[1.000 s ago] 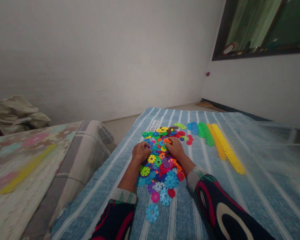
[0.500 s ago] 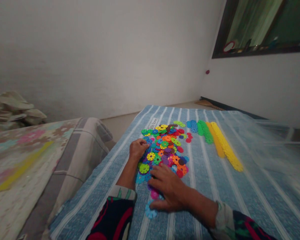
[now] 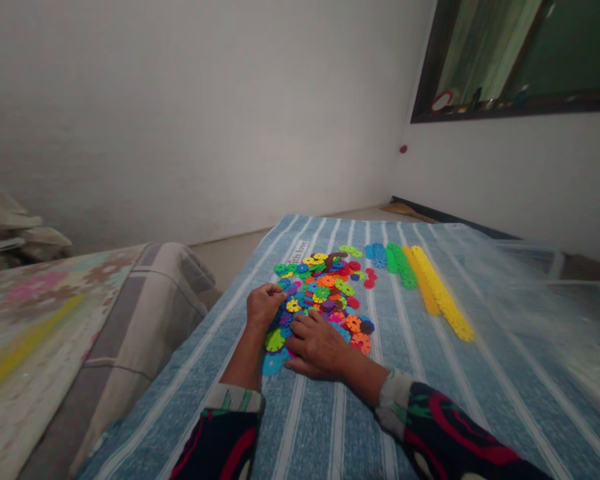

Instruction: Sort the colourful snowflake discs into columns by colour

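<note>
A pile of notched plastic discs (image 3: 321, 293) in many colours lies spread over a striped blue cloth (image 3: 400, 413). At the pile's left edge is my left hand (image 3: 265, 305), its fingers curled together; whatever they pinch is hidden. My right hand (image 3: 320, 348) lies palm down over the near side of the pile, fingers apart and touching discs. Light blue discs (image 3: 274, 363) and a lime green disc (image 3: 275, 340) show between my two arms. An orange disc (image 3: 361, 343) sits just to the right of my right hand.
Right of the pile, discs form rows: blue (image 3: 379, 255), green (image 3: 403, 267), orange (image 3: 421, 280) and yellow (image 3: 443, 293). A clear plastic container (image 3: 580, 287) stands at the right. Another covered surface (image 3: 115, 373) with a yellow strip (image 3: 35, 343) is at the left.
My right hand has moved forward, away from me. The light blue and pink discs near it have been pushed up to the pile. My left hand stays at the pile's left edge.
</note>
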Demonstrator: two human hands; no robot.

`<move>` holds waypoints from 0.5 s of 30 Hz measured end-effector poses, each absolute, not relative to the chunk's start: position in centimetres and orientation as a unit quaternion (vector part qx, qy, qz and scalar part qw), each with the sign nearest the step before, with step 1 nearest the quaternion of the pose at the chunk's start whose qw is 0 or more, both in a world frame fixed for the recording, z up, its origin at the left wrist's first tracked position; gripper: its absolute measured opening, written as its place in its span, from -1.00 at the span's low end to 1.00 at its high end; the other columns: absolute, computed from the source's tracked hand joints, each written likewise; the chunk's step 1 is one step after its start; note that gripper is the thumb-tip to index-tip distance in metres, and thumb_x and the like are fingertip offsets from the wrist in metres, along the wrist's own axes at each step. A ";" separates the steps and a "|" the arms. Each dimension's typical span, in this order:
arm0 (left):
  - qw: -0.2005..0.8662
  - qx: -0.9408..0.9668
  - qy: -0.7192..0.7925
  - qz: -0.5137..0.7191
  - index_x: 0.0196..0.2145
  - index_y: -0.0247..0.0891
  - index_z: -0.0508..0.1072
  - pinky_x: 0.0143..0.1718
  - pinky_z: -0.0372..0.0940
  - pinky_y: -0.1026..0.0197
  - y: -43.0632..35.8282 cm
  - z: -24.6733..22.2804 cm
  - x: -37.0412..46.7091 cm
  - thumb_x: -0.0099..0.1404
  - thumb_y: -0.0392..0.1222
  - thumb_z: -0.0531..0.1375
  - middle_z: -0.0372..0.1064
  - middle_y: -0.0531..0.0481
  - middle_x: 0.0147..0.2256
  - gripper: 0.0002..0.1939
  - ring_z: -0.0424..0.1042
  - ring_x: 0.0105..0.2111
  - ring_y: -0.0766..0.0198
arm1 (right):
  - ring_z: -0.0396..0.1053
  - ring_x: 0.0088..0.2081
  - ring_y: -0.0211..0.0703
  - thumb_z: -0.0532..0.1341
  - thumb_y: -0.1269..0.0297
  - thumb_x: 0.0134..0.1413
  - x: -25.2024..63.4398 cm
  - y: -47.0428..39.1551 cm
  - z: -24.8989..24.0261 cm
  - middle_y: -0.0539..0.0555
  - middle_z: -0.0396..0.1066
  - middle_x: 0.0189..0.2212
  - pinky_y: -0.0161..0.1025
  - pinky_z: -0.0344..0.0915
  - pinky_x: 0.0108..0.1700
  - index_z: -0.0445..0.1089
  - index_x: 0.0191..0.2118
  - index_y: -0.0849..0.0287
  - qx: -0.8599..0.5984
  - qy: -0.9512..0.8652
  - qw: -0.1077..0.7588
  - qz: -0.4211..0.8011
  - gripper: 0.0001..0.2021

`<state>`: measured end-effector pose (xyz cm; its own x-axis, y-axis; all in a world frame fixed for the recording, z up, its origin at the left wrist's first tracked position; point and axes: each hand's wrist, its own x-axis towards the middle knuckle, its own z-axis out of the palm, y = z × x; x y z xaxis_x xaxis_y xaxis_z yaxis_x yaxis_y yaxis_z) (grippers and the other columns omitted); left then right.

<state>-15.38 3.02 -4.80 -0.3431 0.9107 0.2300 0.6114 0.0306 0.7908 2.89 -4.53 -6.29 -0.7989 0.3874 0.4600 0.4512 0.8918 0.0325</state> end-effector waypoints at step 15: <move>0.225 0.539 0.627 0.516 -0.44 -0.27 0.53 -0.44 0.27 0.28 2.1 -2.3 -13.4 -0.12 0.01 0.30 0.46 0.06 -0.54 -0.68 0.39 -0.50 0.28 | 0.29 -0.26 -0.11 0.06 0.26 0.26 4.6 -3.0 -5.5 0.09 0.40 -0.39 -0.17 0.15 -0.18 0.36 -0.35 0.16 -0.374 -0.852 0.366 -0.026 -0.79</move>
